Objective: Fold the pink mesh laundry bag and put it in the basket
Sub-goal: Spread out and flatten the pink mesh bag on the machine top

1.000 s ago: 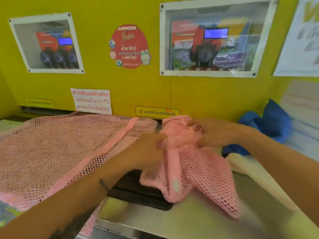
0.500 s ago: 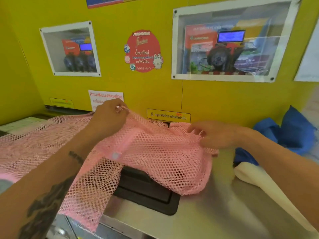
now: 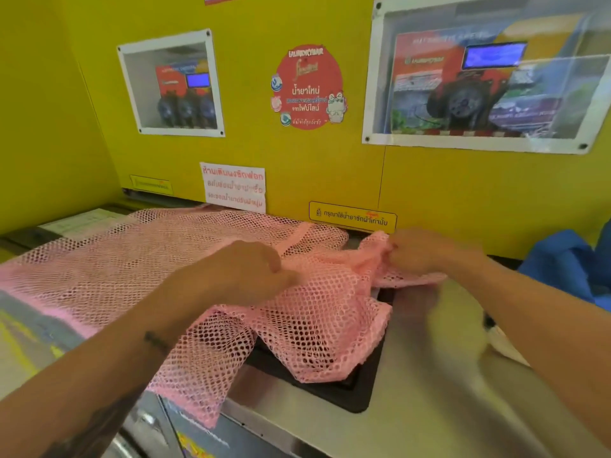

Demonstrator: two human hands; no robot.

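Here, pink mesh laundry bag across steel machine top, yellow wall behind.

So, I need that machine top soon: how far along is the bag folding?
Early. Nothing looks finished: the pink mesh bag lies bunched and spread over the machine top. In hand: the right hand pinches one edge, the left hand rests on the mesh. Left: folding and basketing; no basket is in view.

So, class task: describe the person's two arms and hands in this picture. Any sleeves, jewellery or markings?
Both forearms are bare: no sleeves, gloves, watch or rings show. The left forearm carries dark tattoos, a small one near the wrist and a larger, blurred one by the elbow. The left hand and right hand look unadorned, though motion blur hides fine detail.
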